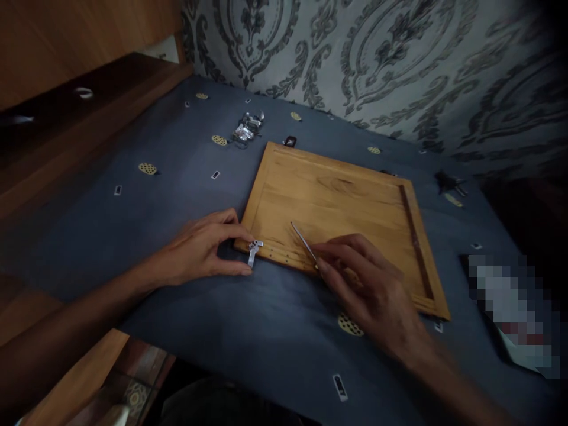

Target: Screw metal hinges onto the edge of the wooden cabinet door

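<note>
One small metal fitting sat at the near-left corner of a wooden panel, pinched by the left hand between thumb and fingers. Apart from it, the right hand gripped a slim metal tool over the panel, which lay on a blue patterned cloth.

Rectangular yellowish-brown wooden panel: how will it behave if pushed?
Framed wooden panel: probably stiff, given its solid-looking border. Unlikely to roll or tip, since it lies broad and flat. Might drag the blue patterned cover beneath it.
</note>
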Motion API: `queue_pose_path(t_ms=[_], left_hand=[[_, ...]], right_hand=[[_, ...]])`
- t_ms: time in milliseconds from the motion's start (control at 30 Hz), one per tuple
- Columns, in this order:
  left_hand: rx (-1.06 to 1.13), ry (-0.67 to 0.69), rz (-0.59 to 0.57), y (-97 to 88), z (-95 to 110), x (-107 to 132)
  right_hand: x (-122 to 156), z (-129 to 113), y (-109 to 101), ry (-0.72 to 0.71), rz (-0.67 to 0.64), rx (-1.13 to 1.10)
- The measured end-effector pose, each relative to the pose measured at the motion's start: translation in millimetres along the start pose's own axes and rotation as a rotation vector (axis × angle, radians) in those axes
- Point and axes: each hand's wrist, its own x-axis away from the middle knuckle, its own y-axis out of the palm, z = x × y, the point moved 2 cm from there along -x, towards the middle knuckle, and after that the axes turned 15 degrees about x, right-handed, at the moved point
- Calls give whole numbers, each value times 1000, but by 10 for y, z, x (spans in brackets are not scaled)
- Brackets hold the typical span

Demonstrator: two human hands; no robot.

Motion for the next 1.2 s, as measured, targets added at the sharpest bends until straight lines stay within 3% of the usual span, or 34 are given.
queue_pose_path(t_ms=[267,433,633,833,933,1067,1200], left_hand=[[16,4,-5,3,-5,-11],[13,25,2,10,-15,-11],[27,10,9,11,-27,-2],[46,24,11,7,-42,-1],[50,4,14,7,-52,1],[45,23,24,14,-75,-1],[44,25,23,15,-88,-1]], right_hand=[[256,94,162,-129,26,272],[289,84,166,-193,16,282],[306,108,24,-163,15,116],[192,95,-101,51,249,-79],[32,34,-135,134,280,-161],[-244,-62,-28,194,235,-414],[-451,-162,152,110,262,-550]])
